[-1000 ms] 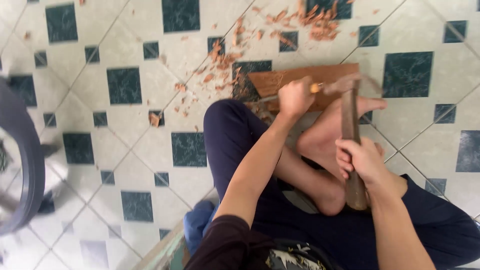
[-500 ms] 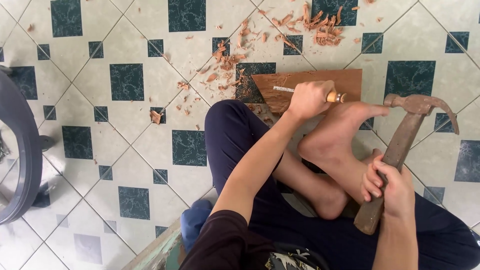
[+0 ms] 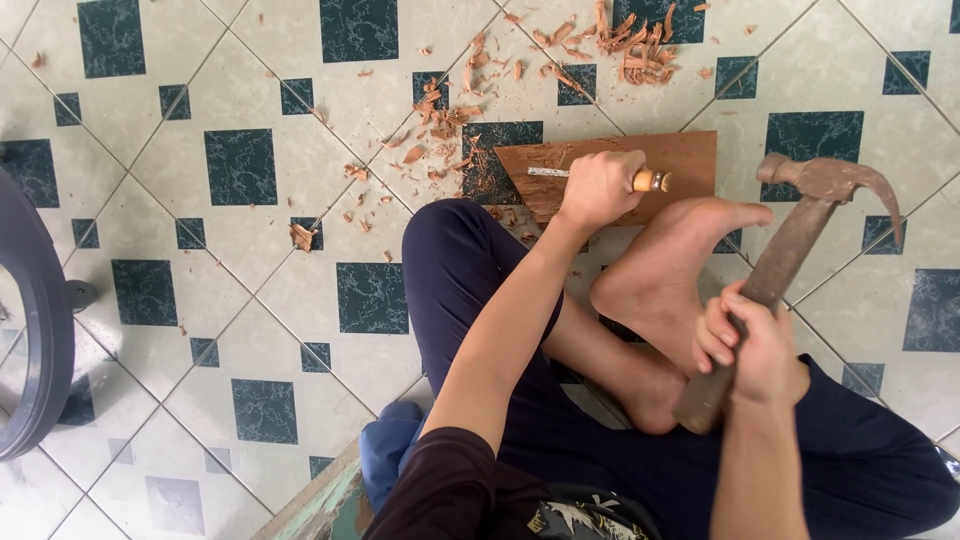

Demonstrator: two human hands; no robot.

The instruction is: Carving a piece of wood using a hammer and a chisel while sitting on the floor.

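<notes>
My left hand (image 3: 598, 188) grips a chisel (image 3: 651, 181) with a wooden handle; its metal blade lies flat against a brown wooden board (image 3: 685, 157) on the tiled floor. A rusty claw hammer (image 3: 790, 240) is held by its handle in my right hand (image 3: 748, 345), with the head raised to the right of the board, well away from the chisel's end. My bare foot (image 3: 668, 275) rests on the board's near edge. I sit cross-legged in dark trousers.
Reddish wood shavings (image 3: 620, 45) lie scattered on the pale and dark green tiles beyond the board and to its left. A dark curved rim (image 3: 45, 330) stands at the left edge. A blue cloth (image 3: 385, 450) sits by my knee.
The hammer has swung from upright near the chisel out to the right and stays raised there. My left hand keeps the chisel on the board.
</notes>
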